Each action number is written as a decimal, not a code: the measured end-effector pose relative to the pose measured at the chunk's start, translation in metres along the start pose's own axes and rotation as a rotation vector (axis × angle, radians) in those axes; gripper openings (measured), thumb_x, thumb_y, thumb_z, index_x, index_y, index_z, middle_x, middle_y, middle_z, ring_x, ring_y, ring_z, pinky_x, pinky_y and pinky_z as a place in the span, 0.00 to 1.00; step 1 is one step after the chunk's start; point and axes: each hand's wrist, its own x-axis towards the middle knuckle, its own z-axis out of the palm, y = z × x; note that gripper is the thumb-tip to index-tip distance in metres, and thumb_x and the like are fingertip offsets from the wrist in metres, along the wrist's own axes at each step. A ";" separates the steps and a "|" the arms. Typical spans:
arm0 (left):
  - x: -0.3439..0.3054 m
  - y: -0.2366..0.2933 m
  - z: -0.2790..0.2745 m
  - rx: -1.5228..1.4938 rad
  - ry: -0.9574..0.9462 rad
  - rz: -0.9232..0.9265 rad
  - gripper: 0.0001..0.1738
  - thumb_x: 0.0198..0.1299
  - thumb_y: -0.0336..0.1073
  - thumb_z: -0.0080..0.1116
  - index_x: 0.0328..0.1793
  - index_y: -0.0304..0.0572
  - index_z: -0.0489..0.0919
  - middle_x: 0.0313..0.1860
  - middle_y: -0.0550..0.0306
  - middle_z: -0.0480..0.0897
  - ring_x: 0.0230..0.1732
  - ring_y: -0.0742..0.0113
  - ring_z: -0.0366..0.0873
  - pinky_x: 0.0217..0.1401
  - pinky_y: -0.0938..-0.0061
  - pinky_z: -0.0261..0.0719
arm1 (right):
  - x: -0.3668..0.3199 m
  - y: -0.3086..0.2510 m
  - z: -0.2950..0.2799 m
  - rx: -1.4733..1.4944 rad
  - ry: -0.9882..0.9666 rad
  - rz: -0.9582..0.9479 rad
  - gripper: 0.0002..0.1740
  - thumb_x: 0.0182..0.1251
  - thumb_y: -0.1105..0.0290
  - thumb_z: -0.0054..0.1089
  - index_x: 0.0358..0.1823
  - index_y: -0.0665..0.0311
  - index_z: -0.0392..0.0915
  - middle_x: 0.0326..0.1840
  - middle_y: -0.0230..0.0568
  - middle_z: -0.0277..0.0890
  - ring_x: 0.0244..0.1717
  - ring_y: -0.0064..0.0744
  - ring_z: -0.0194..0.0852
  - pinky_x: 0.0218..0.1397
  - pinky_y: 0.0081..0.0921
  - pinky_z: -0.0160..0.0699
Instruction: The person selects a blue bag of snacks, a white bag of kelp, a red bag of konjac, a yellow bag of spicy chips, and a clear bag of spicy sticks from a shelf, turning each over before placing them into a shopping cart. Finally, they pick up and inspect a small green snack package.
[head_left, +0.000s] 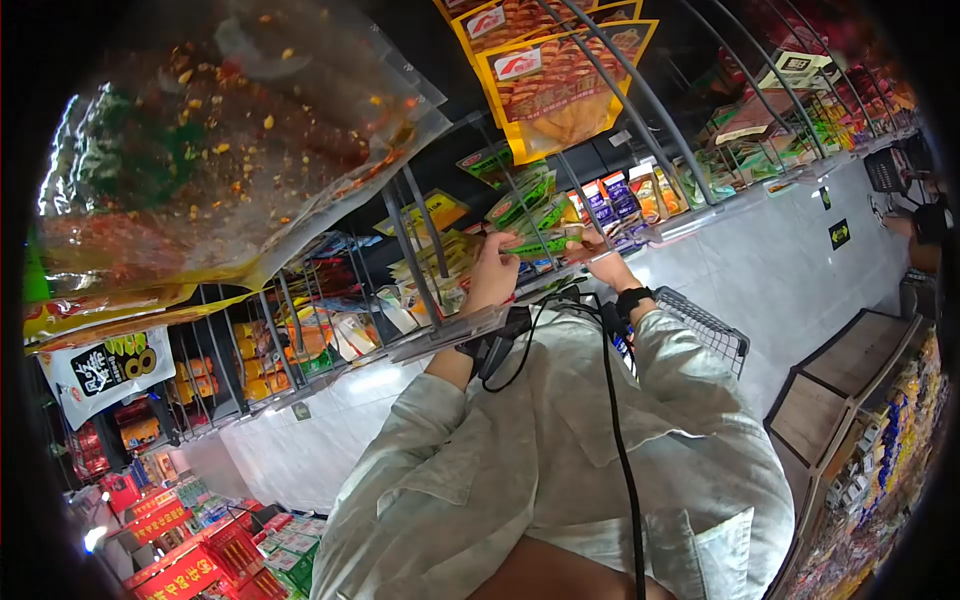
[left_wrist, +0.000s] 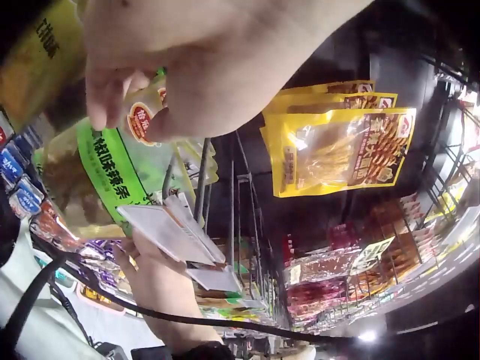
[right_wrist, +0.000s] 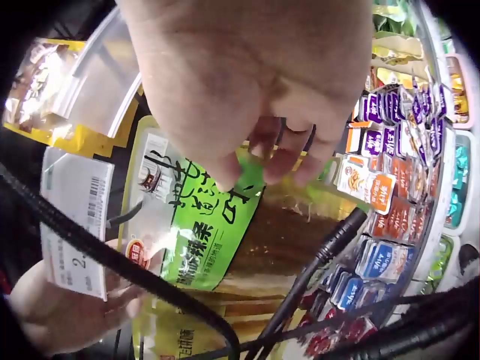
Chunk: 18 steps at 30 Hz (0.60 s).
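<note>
Both hands hold a clear snack packet point(head_left: 548, 243) with a bright green label, one at each end, among the shelf's wire dividers. My left hand point(head_left: 492, 272) pinches the end near the round red logo; in the left wrist view this hand point(left_wrist: 202, 67) fills the top. In the right wrist view my right hand point(right_wrist: 259, 82) hangs above the packet point(right_wrist: 225, 240), fingers curled onto its edge by the green label. Brown strips show through the packet. A white price tag point(right_wrist: 77, 225) stands beside it, partly in front of my left hand point(right_wrist: 64, 307).
Yellow packets point(head_left: 565, 85) hang above the hands. Small purple, orange and blue sachets point(right_wrist: 397, 180) fill a rack on the right. A large clear bag point(head_left: 220, 150) hangs close at upper left. Dark cables cross the wrist views. A wire basket point(head_left: 705, 325) stands beside my right arm.
</note>
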 end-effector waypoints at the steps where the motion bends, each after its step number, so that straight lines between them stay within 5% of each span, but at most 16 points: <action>1: 0.001 -0.003 0.001 -0.026 -0.025 -0.014 0.22 0.68 0.28 0.58 0.67 0.40 0.74 0.57 0.47 0.82 0.51 0.61 0.82 0.55 0.68 0.80 | -0.003 0.000 0.001 -0.050 0.008 0.010 0.13 0.74 0.68 0.63 0.54 0.68 0.81 0.37 0.33 0.79 0.35 0.24 0.76 0.40 0.27 0.78; 2: 0.002 -0.007 0.001 -0.039 -0.037 -0.023 0.22 0.68 0.28 0.58 0.68 0.40 0.73 0.57 0.48 0.82 0.51 0.62 0.82 0.54 0.68 0.80 | -0.009 0.000 0.007 -0.067 0.086 -0.163 0.13 0.75 0.66 0.64 0.50 0.70 0.82 0.35 0.34 0.80 0.32 0.27 0.77 0.40 0.31 0.79; 8: -0.014 -0.019 0.004 -0.169 -0.067 -0.038 0.26 0.70 0.27 0.56 0.73 0.40 0.68 0.60 0.50 0.82 0.50 0.69 0.82 0.53 0.73 0.80 | -0.054 0.006 0.024 -0.105 0.150 -0.048 0.14 0.76 0.64 0.63 0.51 0.70 0.81 0.38 0.36 0.83 0.37 0.25 0.77 0.45 0.30 0.77; 11: -0.016 -0.045 0.017 -0.162 0.007 0.199 0.27 0.70 0.26 0.56 0.74 0.38 0.65 0.67 0.47 0.78 0.52 0.68 0.80 0.53 0.72 0.79 | -0.076 -0.017 0.035 -0.134 0.204 0.013 0.15 0.76 0.64 0.63 0.53 0.69 0.81 0.41 0.36 0.83 0.44 0.23 0.76 0.51 0.27 0.76; 12: -0.025 -0.024 0.004 -0.160 -0.114 0.073 0.29 0.70 0.27 0.57 0.75 0.38 0.63 0.67 0.47 0.77 0.52 0.68 0.80 0.52 0.72 0.80 | -0.079 -0.013 0.040 -0.101 0.243 -0.009 0.14 0.76 0.65 0.63 0.53 0.69 0.82 0.41 0.36 0.83 0.44 0.24 0.75 0.52 0.27 0.76; 18: -0.055 -0.026 -0.014 -0.253 -0.266 0.061 0.32 0.69 0.31 0.60 0.76 0.38 0.62 0.60 0.49 0.81 0.49 0.66 0.81 0.53 0.71 0.81 | -0.123 -0.022 0.069 -0.085 0.337 0.124 0.14 0.77 0.66 0.61 0.56 0.67 0.82 0.45 0.28 0.82 0.44 0.21 0.73 0.52 0.24 0.74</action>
